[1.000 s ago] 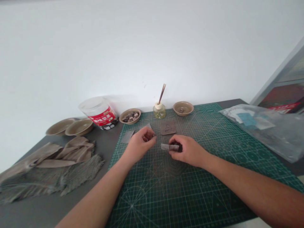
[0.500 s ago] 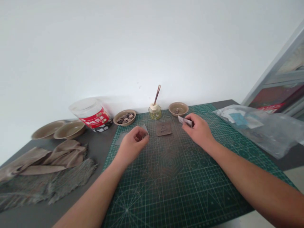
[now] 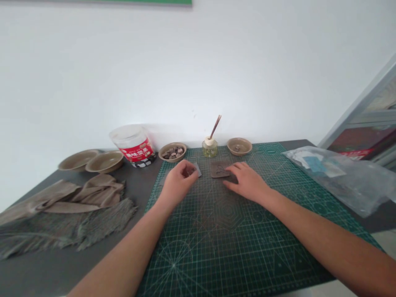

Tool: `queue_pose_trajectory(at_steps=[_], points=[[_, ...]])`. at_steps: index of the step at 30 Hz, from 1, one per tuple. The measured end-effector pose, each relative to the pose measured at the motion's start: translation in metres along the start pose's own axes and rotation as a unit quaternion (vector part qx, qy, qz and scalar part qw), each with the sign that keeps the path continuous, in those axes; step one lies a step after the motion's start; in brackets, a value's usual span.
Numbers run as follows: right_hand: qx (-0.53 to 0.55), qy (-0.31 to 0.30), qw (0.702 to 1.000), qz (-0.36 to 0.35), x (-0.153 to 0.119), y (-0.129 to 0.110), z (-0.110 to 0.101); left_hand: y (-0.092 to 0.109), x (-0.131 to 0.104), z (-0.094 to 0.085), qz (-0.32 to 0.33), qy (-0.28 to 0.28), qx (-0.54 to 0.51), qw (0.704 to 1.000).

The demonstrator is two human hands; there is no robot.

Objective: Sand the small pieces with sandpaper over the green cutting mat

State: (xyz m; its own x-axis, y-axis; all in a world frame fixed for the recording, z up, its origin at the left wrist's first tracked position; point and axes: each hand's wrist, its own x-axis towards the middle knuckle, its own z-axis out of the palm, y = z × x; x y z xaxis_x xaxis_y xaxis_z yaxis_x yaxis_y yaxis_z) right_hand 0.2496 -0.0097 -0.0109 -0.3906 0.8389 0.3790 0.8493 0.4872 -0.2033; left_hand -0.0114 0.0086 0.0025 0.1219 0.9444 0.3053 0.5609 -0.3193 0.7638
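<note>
My left hand (image 3: 179, 181) is closed in a pinch over a clear plastic sheet or bag (image 3: 198, 170) on the green cutting mat (image 3: 216, 247); what its fingertips hold is too small to make out. Fingers spread, my right hand (image 3: 246, 180) reaches the right edge of a square brown plate (image 3: 216, 170) with dark marks on it, and nothing shows in its grasp. Behind stand a bowl of brown pieces (image 3: 165, 153), a glass jar with sticks (image 3: 210, 148) and a bowl with a few small pieces (image 3: 245, 147).
On the left lie two brown bowls (image 3: 66, 163), a clear tub with a red label (image 3: 136, 150) and a crumpled brown and grey cloth (image 3: 102, 194). A clear plastic bag (image 3: 355, 185) lies at the right. The white wall rises behind.
My right hand has come left and down to the square plate, and the small packet or sheet it held no longer shows. My left hand stays pinched near the plastic. The view has shifted.
</note>
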Motion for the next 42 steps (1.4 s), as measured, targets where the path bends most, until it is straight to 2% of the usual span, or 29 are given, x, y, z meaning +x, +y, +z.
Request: queue_pose_trajectory(at_steps=[4, 9, 13, 16, 17, 19, 20, 21, 23, 24, 26, 31, 36, 38, 42], points=[[-0.082, -0.015, 0.996, -0.028, 0.017, -0.022, 0.016, -0.001, 0.001, -0.002, 0.003, 0.005, 0.008, 1.000], [-0.084, -0.027, 0.995, -0.048, 0.036, -0.022, 0.026, -0.005, 0.004, -0.006, 0.001, 0.023, 0.007, 1.000], [-0.075, -0.014, 0.996, -0.047, 0.035, -0.020, 0.012, -0.005, 0.004, -0.006, -0.002, 0.017, 0.001, 1.000], [-0.058, 0.021, 0.998, -0.024, 0.018, -0.023, -0.006, -0.001, 0.002, -0.006, -0.003, 0.013, -0.018, 1.000], [-0.044, 0.043, 0.998, -0.008, 0.009, -0.024, -0.010, 0.001, 0.001, -0.006, 0.001, 0.004, -0.031, 0.999], [0.078, 0.119, 0.988, 0.067, -0.011, -0.026, -0.015, 0.005, -0.002, -0.005, 0.011, -0.035, -0.056, 0.998], [0.136, 0.132, 0.977, 0.099, -0.020, -0.027, -0.015, 0.007, -0.004, -0.003, 0.018, -0.063, -0.064, 0.996], [0.184, 0.128, 0.966, 0.128, -0.029, -0.027, -0.013, 0.009, -0.007, -0.001, 0.024, -0.099, -0.068, 0.993], [0.240, 0.069, 0.954, 0.164, -0.040, -0.027, -0.009, 0.012, -0.013, 0.004, 0.039, -0.175, -0.066, 0.982], [0.254, 0.044, 0.951, 0.169, -0.042, -0.027, -0.007, 0.014, -0.016, 0.007, 0.050, -0.217, -0.057, 0.973], [0.271, 0.002, 0.951, 0.148, -0.042, -0.029, -0.006, 0.017, -0.021, 0.013, 0.064, -0.264, -0.042, 0.961], [0.265, -0.049, 0.961, 0.058, -0.027, -0.037, -0.008, 0.021, -0.026, 0.018, 0.082, -0.291, -0.043, 0.952], [0.244, -0.008, 0.969, 0.045, -0.013, -0.041, -0.007, 0.026, -0.027, 0.013, 0.116, -0.275, -0.042, 0.954], [0.298, 0.009, 0.952, 0.072, -0.008, -0.039, -0.005, 0.028, -0.028, 0.011, 0.120, -0.268, -0.047, 0.955], [0.445, 0.019, 0.882, 0.157, -0.004, -0.035, 0.003, 0.031, -0.029, 0.010, 0.108, -0.268, -0.067, 0.955]])
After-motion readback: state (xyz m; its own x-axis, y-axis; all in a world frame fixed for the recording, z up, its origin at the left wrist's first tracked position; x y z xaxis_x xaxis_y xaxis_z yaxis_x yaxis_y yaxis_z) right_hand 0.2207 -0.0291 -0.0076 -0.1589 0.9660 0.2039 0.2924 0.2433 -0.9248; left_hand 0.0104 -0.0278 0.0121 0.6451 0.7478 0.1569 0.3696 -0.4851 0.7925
